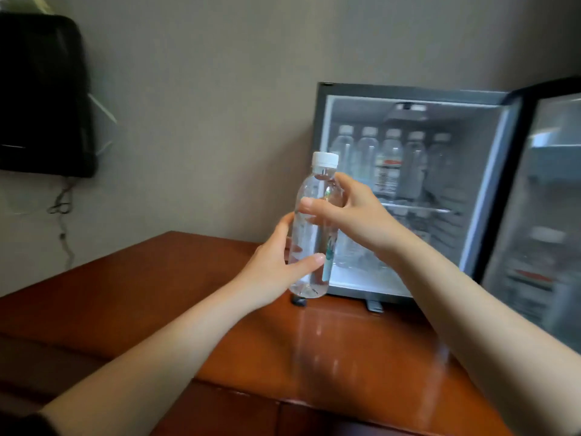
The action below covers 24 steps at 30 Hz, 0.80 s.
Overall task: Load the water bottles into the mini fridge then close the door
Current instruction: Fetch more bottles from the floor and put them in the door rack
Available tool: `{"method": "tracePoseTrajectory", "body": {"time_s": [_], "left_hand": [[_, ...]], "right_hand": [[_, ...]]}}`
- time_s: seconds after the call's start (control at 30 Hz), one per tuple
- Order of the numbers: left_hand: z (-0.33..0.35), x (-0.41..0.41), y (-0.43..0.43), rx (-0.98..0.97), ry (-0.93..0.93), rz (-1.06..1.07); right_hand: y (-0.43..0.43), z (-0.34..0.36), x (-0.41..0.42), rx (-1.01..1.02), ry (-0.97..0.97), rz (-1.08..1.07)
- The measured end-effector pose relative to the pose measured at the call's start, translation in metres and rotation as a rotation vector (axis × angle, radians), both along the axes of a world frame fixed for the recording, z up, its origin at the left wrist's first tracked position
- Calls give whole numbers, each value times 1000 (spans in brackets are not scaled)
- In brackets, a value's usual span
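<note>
A clear water bottle point(309, 234) with a white cap is held upright in the air, just left of the mini fridge point(320, 121). My left hand point(273, 265) grips its lower half from the left. My right hand point(349, 212) holds its upper half from the right, thumb across the front. The black fridge stands on the wooden table with its glass door point(540, 209) swung open to the right. Several water bottles point(390, 162) stand in a row on its upper shelf, and more lie blurred on the fridge floor behind my right hand.
The reddish wooden table point(163, 297) runs from the lower left to the fridge, against a beige wall. A black device point(44, 96) hangs on the wall at the upper left, with a cable point(63, 215) dangling below it.
</note>
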<state>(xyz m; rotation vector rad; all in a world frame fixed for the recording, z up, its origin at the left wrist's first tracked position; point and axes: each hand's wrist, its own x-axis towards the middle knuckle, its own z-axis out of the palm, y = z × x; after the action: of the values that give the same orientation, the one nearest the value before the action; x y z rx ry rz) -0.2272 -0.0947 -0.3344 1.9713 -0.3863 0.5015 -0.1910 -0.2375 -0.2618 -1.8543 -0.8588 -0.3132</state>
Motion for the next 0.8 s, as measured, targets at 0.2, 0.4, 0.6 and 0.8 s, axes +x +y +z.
{"method": "tracePoseTrajectory", "body": {"time_s": [0.2, 0.4, 0.6, 0.8], "left_hand": [[1, 18, -98, -23, 19, -184], [1, 14, -197, -37, -2, -364], [-4, 2, -280, -45, 19, -523], [-11, -9, -337, -124, 61, -579]], "right_hand": [[-95, 7, -14, -53, 3, -246], [-188, 8, -43, -133, -84, -579], [-262, 15, -79, -300, -137, -877], [-297, 22, -106, -448, -136, -967]]}}
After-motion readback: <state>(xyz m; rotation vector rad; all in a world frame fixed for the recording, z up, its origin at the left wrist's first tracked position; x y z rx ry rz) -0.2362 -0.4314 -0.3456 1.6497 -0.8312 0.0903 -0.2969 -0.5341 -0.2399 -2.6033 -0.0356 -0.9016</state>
